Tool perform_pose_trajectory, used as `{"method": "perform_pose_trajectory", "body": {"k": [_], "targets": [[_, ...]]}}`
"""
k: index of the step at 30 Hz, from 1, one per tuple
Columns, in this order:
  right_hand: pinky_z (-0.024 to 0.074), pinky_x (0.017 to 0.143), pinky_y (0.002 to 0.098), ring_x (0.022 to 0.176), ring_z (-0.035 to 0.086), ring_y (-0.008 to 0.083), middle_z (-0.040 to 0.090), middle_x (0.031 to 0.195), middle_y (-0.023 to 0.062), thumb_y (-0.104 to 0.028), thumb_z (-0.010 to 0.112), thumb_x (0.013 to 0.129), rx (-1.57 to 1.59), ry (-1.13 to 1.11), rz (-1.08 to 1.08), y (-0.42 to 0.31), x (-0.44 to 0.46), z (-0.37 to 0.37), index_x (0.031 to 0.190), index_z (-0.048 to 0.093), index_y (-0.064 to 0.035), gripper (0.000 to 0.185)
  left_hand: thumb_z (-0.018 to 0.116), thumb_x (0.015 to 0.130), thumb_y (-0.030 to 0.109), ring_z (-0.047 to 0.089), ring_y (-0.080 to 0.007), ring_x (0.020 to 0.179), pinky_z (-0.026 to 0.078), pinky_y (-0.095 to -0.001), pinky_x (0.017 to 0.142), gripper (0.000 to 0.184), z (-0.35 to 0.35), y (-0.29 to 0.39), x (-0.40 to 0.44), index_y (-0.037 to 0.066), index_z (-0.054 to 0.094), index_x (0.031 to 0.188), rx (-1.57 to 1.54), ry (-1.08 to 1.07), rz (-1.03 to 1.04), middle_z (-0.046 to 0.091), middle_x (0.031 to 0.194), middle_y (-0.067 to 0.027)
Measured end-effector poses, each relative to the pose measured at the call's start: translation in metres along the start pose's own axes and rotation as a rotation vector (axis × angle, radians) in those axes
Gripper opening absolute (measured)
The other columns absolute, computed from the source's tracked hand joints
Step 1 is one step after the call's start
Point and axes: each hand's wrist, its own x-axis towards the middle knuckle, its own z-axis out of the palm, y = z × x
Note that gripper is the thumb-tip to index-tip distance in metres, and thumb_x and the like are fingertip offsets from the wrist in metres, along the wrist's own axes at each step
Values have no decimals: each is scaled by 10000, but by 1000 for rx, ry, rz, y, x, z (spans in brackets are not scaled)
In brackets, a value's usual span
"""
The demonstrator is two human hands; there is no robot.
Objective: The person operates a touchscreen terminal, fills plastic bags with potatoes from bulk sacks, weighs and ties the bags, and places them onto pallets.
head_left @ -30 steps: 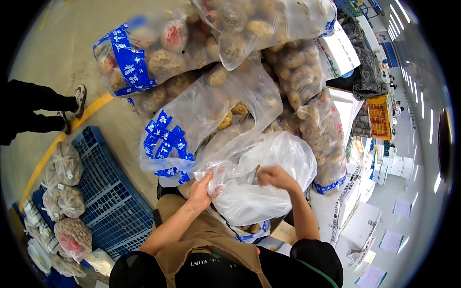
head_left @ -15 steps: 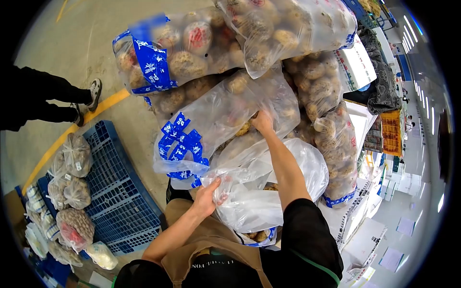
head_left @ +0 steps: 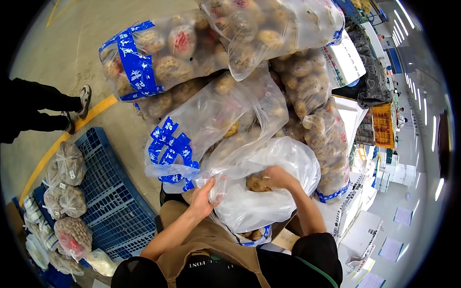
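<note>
My left hand (head_left: 203, 198) is closed on the gathered rim of a clear plastic bag (head_left: 249, 209). My right hand (head_left: 280, 178) is at the mouth of that bag, its fingers round a brown potato (head_left: 259, 182). Just beyond lies an opened clear sack (head_left: 206, 115) with blue printing, and potatoes (head_left: 232, 129) show through its torn side. Full potato sacks (head_left: 177, 53) are stacked behind it, and another stands at the right (head_left: 327, 149).
A blue plastic pallet (head_left: 117, 192) lies on the floor at the left, beside several bagged goods (head_left: 72, 235). Another person's dark-trousered legs (head_left: 43, 103) are at the far left. White boxes (head_left: 343, 60) and an orange crate (head_left: 383, 126) are at the right.
My right hand went from the clear bag to the opened sack and came back holding a potato. My left hand has kept its grip on the bag's rim.
</note>
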Motion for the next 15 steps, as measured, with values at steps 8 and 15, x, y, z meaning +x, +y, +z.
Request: {"method": "perform_pose_trajectory", "body": {"k": [8,15], "targets": [[469,822,423,915,548,437,562,1055,231,-265,677,697,-80,795,35,56,266,66,1139,545,-43,512,536,918,246,564,-131,848,464,-255,561,238,-9,-5,-9,169,521,1143,97,-6,-1,581,1065,18],[448,890,371,1030,549,275,564,1099,159,-253,763,590,457,484,-203,-19,132,14,1229,485,-61,723,528,922,236,578,-147,734,395,-257,470,228,-14,-1,-8,129,529,1123,59,19,21,614,1005,-12]]}}
